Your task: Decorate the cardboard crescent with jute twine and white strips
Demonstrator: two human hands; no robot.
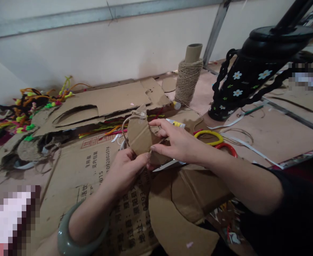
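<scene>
Both my hands hold a small curved cardboard piece (139,134) with jute twine looped at its top. My left hand (128,167) pinches its lower edge between thumb and fingers. On the right side of the same piece, my right hand (172,140) grips with thumb and fingertips. Under my right hand lie scissors (208,137) with yellow and red handles, their blades pointing left. Below my hands, a large curved cardboard cutout (169,220) rests over a printed cardboard sheet (92,177). What my fingers cover of the piece is hidden.
A cone of jute twine (188,80) stands at the back beside a black flowered tumbler (239,74). Cardboard with an oval cutout (113,101) lies along the wall. Colourful pipe cleaners (29,103) are heaped at left. White strips (255,151) lie at right.
</scene>
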